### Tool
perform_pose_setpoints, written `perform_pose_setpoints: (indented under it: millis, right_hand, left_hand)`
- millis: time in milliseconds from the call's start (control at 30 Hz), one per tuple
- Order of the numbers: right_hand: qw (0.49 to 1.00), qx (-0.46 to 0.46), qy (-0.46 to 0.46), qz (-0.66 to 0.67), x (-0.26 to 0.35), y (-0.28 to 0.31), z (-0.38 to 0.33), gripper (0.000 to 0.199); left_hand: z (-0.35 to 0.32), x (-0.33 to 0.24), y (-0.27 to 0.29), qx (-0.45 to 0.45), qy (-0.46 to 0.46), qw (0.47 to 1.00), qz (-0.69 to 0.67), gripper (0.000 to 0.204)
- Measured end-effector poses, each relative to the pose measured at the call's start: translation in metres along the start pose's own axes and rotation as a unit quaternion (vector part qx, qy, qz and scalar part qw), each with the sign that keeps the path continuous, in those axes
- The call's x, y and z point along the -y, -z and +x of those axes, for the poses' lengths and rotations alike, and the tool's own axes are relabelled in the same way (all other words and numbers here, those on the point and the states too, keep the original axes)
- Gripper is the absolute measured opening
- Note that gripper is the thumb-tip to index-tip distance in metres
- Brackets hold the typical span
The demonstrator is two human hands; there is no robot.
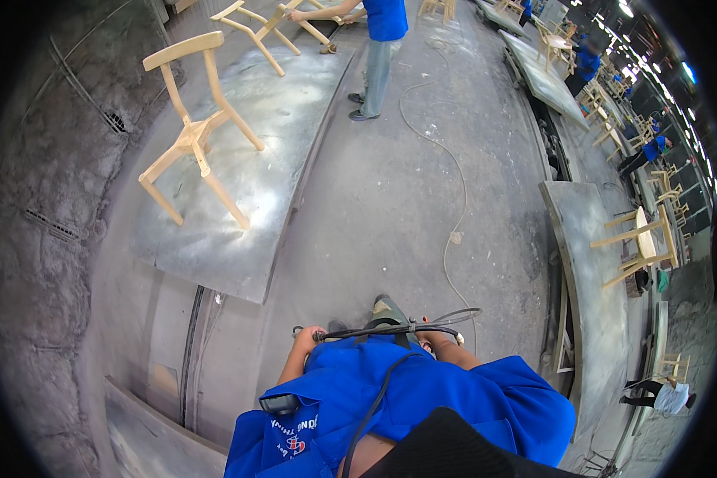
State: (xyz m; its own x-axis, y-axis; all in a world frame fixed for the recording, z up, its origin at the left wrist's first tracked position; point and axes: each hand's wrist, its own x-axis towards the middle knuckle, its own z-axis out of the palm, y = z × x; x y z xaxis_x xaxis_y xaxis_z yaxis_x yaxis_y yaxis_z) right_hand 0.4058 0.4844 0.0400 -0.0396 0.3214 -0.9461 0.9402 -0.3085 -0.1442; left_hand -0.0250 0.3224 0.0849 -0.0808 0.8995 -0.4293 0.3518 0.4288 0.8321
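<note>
Thin dark hose [390, 329], horizontal, waist-level.

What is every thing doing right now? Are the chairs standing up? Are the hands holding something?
left hand: gripping one end of the black hose, closed
right hand: mostly hidden behind the blue shirt, grip unclear
black hose: stretched between the hands, looping at the right
wooden chair frame: upright on the metal table, no seat
pale cord: lying slack across the floor
second chair frame: tipped on the right bench
</note>
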Motion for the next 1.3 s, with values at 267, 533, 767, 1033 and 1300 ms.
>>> perform_pose_setpoints:
  millis: [267, 533, 767, 1033, 1300]
  right_hand:
    - [1.000, -0.001, -0.001, 0.020, -0.011, 0.003, 0.023, 0.023]
    - [1.000, -0.003, -0.005, 0.013, 0.009, 0.018, 0.002, 0.027]
    - [1.000, -0.002, -0.023, -0.004, 0.027, 0.032, -0.024, 0.049]
    - [1.000, 0.026, -0.011, -0.008, 0.017, 0.033, 0.008, 0.050]
    - [0.999, -0.008, 0.020, 0.027, 0.010, 0.037, 0.028, 0.026]
  left_hand:
    - [0.016, 0.004, -0.001, 0.020, 0.036, 0.999, -0.021, 0.029]
    - [0.025, 0.004, 0.001, 0.007, -0.011, 1.000, 0.005, 0.031]
    - [0.033, 0.003, 0.000, 0.016, 0.022, 1.000, -0.016, 0.032]
    - [0.040, 0.000, 0.003, 0.016, -0.006, 0.999, -0.029, 0.031]
    - [0.048, -0.001, 0.004, 0.019, -0.008, 1.000, -0.023, 0.033]
